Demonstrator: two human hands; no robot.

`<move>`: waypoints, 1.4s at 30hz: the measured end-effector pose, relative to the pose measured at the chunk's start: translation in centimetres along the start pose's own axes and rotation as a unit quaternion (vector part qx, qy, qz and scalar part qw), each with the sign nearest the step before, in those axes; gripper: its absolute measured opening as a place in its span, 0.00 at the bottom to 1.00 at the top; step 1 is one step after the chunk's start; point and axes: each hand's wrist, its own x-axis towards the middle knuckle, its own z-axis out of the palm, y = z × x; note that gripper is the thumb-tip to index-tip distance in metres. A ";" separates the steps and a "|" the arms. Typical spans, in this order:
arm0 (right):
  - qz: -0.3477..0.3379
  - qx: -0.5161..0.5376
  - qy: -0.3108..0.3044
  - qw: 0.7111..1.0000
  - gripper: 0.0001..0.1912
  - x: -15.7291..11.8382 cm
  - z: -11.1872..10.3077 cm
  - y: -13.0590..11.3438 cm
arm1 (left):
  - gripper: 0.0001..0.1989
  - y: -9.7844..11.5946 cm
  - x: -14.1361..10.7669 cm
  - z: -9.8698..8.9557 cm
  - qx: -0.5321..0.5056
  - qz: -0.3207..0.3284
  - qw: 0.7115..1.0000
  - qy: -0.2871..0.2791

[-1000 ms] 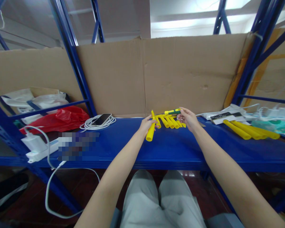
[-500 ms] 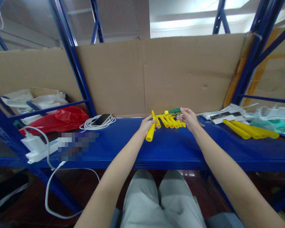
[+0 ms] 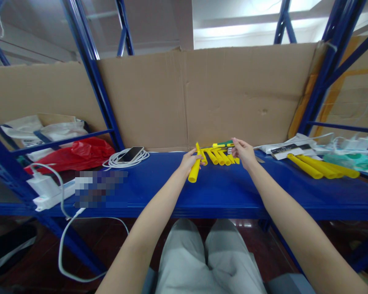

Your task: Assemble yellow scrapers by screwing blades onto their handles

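Blue metal shelf (image 3: 159, 192), cardboard behind: the person's left hand (image 3: 190, 162) grips a yellow tube (image 3: 194, 168); the right hand (image 3: 243, 152), apart, holds a green-and-yellow screwdriver (image 3: 223, 144) by its handle.

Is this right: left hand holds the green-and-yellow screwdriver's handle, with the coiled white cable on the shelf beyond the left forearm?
Wrong hand: the head view shows the right hand on the screwdriver's handle.
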 end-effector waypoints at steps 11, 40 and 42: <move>0.026 -0.012 0.022 0.999 0.21 -0.4 0.1 -0.6 | 0.32 -0.3 0.4 -0.1 0.003 0.000 1.000 -0.003; 0.043 0.009 -0.054 0.998 0.16 -0.6 0.0 -0.9 | 0.31 -0.3 0.5 -0.3 0.000 0.000 1.000 0.005; 0.046 0.005 -0.050 0.998 0.17 -0.7 0.1 -1.0 | 0.31 -0.3 0.5 -0.2 0.003 0.001 1.000 0.006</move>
